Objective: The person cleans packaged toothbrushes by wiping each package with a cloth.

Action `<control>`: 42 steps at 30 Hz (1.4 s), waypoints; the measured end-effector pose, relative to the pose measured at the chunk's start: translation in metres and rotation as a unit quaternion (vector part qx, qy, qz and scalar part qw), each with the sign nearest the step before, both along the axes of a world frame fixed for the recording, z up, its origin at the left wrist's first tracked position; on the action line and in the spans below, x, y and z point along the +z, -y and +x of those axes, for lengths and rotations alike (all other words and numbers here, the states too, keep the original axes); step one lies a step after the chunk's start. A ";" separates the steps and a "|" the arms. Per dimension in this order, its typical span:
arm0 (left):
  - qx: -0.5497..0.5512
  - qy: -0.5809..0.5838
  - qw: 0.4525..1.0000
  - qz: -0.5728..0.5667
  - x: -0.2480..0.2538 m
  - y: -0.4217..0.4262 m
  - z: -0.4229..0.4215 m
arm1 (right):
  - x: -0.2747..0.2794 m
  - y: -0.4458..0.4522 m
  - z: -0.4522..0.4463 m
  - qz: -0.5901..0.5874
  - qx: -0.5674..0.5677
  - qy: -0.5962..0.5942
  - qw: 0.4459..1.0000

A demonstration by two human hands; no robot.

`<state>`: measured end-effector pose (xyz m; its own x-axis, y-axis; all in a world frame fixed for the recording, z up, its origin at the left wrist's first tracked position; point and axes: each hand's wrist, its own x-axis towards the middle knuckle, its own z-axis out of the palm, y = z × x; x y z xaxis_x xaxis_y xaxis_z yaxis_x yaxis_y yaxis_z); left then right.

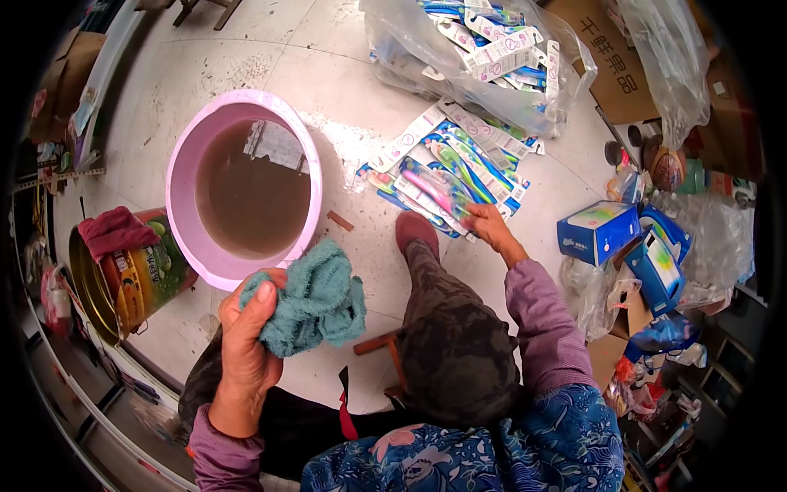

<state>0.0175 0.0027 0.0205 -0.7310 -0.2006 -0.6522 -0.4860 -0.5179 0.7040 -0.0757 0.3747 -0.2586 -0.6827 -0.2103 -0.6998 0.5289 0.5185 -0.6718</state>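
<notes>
My left hand [246,336] is closed around a crumpled teal cloth [316,299], close to the near rim of a pink basin [182,205] of murky brown water. Over on the right, my right hand [492,230] pinches the end of a packaged toothbrush [428,193], pink and slightly blurred. It is held over a spread of packaged toothbrushes [467,156] lying on the floor. Behind them stands a clear plastic bag [402,70] filled with more toothbrush packs.
A metal tin [160,275] with a dark red cloth [119,232] over it leans by the basin. Blue boxes [598,232], plastic bags and clutter line the right. A cardboard box [607,61] stands at the back right. My shoe [416,230] is near the toothbrushes.
</notes>
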 end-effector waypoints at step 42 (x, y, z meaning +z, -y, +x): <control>-0.085 -0.019 0.996 -0.018 0.008 -0.017 -0.004 | 0.056 0.062 -0.025 0.039 -0.031 -0.210 0.976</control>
